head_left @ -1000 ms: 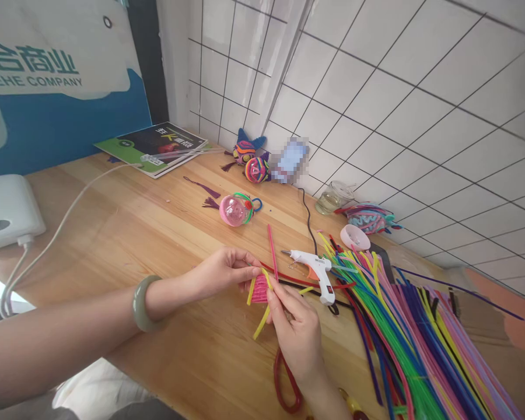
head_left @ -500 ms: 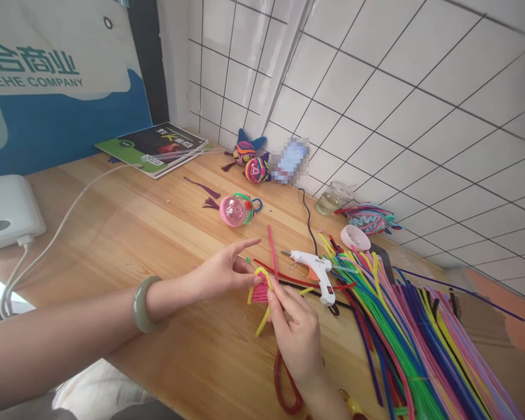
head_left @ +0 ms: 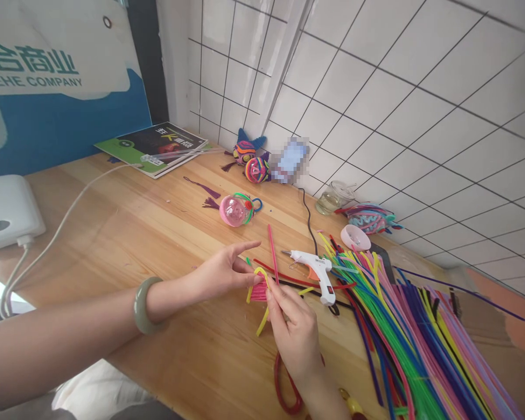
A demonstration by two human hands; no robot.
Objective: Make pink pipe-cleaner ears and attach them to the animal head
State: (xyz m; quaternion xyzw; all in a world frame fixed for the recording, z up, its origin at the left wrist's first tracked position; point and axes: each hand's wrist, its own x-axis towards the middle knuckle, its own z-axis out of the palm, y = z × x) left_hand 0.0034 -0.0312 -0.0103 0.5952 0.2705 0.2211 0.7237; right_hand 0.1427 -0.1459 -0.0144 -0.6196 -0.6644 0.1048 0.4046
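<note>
In the head view, my left hand (head_left: 219,272), with a pale bangle (head_left: 142,305) at the wrist, pinches a small pink pipe-cleaner piece (head_left: 258,293) from its left side. My right hand (head_left: 295,326) grips a bent yellow pipe cleaner (head_left: 262,322) between thumb and fingers. The yellow strand arches over the top of the pink piece, and its loose ends hang below. Fingertips partly hide both. A straight pink pipe cleaner (head_left: 272,252) stands out behind my right fingers. Just beyond lies a white glue gun (head_left: 318,269).
Bundled colourful pipe cleaners (head_left: 402,332) cover the right side. Red scissors handles (head_left: 279,385) lie under my right wrist. Farther back are a pink clear ball ornament (head_left: 235,211), a glass jar (head_left: 329,201), a pink bowl (head_left: 355,238) and a book (head_left: 157,146). A white cable (head_left: 74,219) crosses at left.
My right hand has shifted slightly left, and the top of the yellow loop sits a little closer to my left fingertips. Both hands keep their hold.
</note>
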